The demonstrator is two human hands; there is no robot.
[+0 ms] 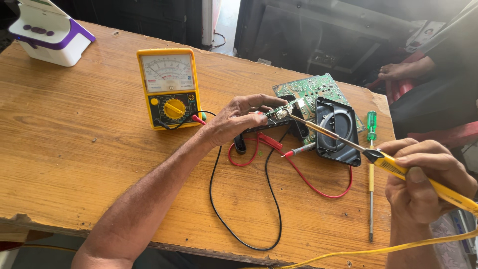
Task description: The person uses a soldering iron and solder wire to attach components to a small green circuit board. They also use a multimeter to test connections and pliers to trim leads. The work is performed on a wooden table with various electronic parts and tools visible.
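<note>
Left hand (238, 119) pinched a small circuit strip (284, 109) over the counter (74, 164), near the green board (311, 89). Right hand (423, 182), grip closed around the yellow soldering iron (393, 167), lay right and nearer; the iron's shaft ran up-left, tip touching the strip.

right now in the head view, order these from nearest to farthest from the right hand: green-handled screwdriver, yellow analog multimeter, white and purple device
1. The green-handled screwdriver, lying on the wooden table just left of the right hand, which holds a yellow soldering iron.
2. The yellow analog multimeter, mid-table, beyond the left hand.
3. The white and purple device, at the far left corner.
</note>
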